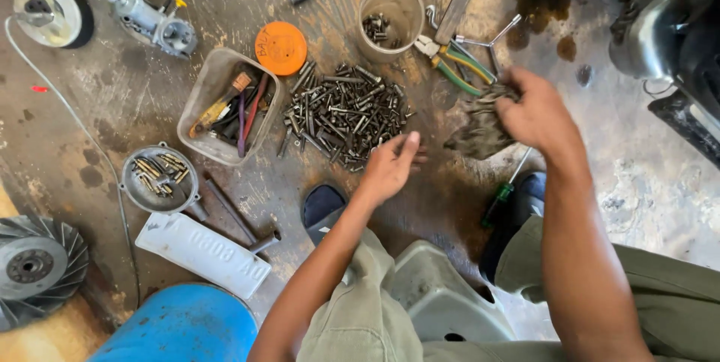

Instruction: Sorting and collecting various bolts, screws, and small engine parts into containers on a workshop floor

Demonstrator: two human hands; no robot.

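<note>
My right hand grips a dirty grey rag above the stained floor, beside green-handled pliers. My left hand hovers, fingers loosely apart, at the near edge of a heap of dark bolts and screws; whether it pinches a bolt I cannot tell. A round clear cup with a few bolts stands beyond the heap.
A clear tub of hand tools and an orange lid lie left of the heap. A round metal dish holds bolts. A green screwdriver, a white plate, a blue drum, a fan wheel and a carburettor surround me.
</note>
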